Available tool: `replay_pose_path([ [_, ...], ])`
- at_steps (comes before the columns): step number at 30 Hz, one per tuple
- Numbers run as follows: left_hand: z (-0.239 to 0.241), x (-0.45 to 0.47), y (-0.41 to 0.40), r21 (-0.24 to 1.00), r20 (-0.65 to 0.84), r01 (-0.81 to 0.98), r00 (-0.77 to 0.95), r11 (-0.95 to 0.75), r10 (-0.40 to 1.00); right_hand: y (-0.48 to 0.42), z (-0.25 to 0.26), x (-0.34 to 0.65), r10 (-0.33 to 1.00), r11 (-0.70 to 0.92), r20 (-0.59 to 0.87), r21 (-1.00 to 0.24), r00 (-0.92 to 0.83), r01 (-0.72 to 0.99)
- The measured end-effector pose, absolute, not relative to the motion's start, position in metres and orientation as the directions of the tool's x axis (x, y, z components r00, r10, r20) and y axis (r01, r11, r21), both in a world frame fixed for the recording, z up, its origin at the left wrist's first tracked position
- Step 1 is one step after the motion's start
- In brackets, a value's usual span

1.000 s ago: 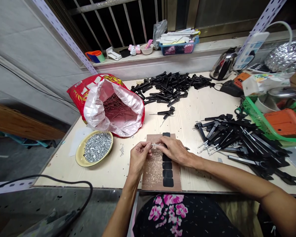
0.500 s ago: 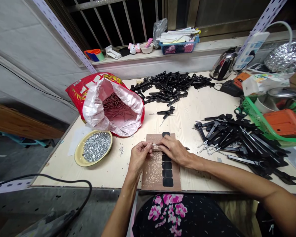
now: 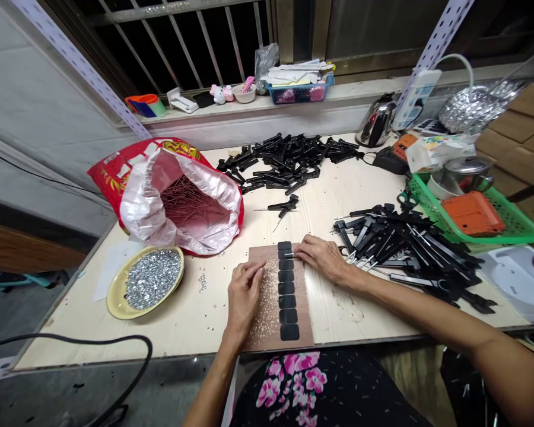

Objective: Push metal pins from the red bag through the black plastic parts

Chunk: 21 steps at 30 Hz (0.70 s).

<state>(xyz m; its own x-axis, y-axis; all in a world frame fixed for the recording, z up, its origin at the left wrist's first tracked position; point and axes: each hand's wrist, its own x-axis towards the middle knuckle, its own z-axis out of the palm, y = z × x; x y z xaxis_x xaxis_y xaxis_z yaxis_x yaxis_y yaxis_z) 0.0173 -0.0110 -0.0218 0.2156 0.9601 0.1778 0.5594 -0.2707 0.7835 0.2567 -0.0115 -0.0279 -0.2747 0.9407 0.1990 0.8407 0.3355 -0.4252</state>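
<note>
Head camera view, looking down at a pale wooden bench (image 3: 338, 204) crowded with small parts; a brown board (image 3: 305, 308) lies at the near edge in front of the person, with a row of black pads (image 3: 288, 301) running down its middle and a speckled patch to the left of them.

The right hand (image 3: 323, 259) rests at the top right of the board, thumb and forefinger pinched shut on what looks like a thin metal pin (image 3: 289, 255); the pin lies across the second pad from the top. The left hand (image 3: 244, 293) sits palm down on the speckled patch, fingers curled and tips touching the board; whether it nips anything cannot be told.

The pin is probably very light, stiff, smooth and quick to roll or slip; it looks best held by the shaft near one end, between two fingertips, as the right hand has it.

To the left stand a red bag (image 3: 136, 216) full of thin metal rods and a yellow dish (image 3: 112, 305) of tiny silver bits; black plastic pieces (image 3: 289, 160) are heaped at the back; a second heap (image 3: 409, 249) lies just right of the right hand; a green basket (image 3: 511, 228) sits beyond that.
</note>
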Motion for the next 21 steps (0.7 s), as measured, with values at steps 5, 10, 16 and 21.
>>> replay_pose_path([
  [5,-0.043,0.019,-0.013,0.583,0.3,0.662,0.364,-0.472,0.882,-0.009,-0.043,0.259,0.869,0.493,0.245,-0.347,-0.431,0.798],
  [10,-0.057,0.019,-0.014,0.53,0.328,0.689,0.372,-0.495,0.869,-0.019,-0.05,0.256,0.827,0.559,0.291,-0.325,-0.481,0.763],
  [16,-0.058,0.018,-0.014,0.543,0.323,0.703,0.33,-0.459,0.887,-0.03,-0.047,0.25,0.629,0.776,0.284,-0.279,-0.723,0.566],
  [21,-0.057,0.018,-0.015,0.56,0.307,0.704,0.312,-0.436,0.899,-0.021,-0.039,0.25,0.813,0.582,0.238,-0.362,-0.531,0.729],
])
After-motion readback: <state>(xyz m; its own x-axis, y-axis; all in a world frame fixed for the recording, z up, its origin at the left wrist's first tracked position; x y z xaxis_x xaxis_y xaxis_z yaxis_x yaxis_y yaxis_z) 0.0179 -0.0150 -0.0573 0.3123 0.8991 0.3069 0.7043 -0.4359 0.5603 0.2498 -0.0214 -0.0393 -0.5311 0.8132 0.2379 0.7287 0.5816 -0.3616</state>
